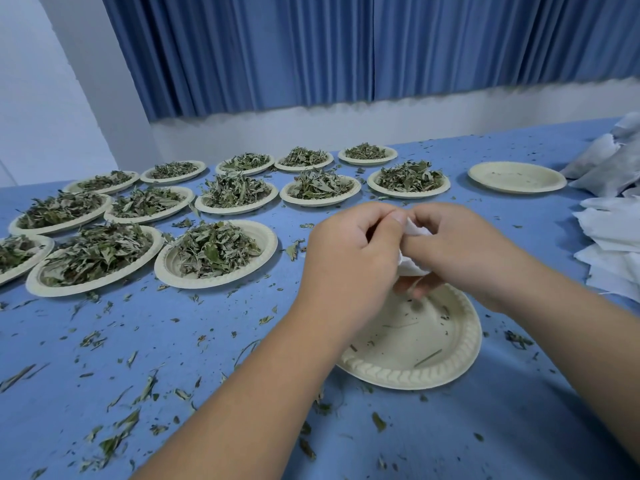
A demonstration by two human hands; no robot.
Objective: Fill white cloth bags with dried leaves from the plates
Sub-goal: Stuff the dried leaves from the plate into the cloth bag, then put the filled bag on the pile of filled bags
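My left hand and my right hand meet above a nearly empty paper plate. Both hold a small white cloth bag between them, fingers curled round it; most of the bag is hidden. Only a few stems and crumbs lie on that plate. Several paper plates heaped with dried green leaves stand to the left and behind, the nearest leaf plate just left of my left hand.
A second empty plate sits at the back right. Filled bags and a pile of flat empty white bags lie along the right edge. Loose leaf bits litter the blue tablecloth. A blue curtain hangs behind.
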